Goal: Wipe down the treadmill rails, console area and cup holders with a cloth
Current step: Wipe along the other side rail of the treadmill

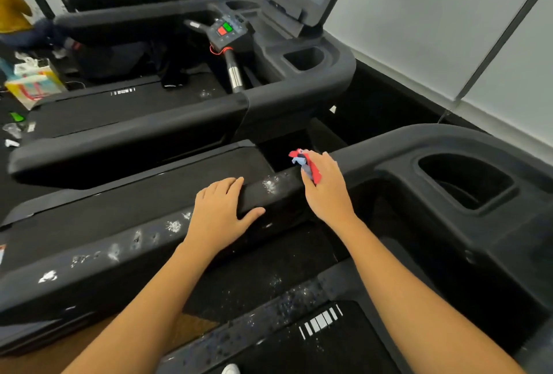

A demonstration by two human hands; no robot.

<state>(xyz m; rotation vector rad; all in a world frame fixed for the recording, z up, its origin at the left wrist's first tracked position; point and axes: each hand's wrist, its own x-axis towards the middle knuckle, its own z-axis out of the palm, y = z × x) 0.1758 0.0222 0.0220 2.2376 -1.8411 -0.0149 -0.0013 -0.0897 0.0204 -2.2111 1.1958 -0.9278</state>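
Belt (321, 340): bottom centre, white stripes on it.
Rail (119, 254): runs lower left to centre, flecked with white spots.
Left hand (221, 212): centre, flat on the rail, fingers straight.
Right hand (326, 185): just right of it, curled round the cloth.
Cloth (305, 164): red and blue, bunched at the rail's far edge.
Cup holder (466, 182): right.
Second treadmill (293, 95): upper centre.

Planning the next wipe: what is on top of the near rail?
White smudges, the left hand resting flat, the right hand gripping the cloth; the rail beneath both hands is hidden.
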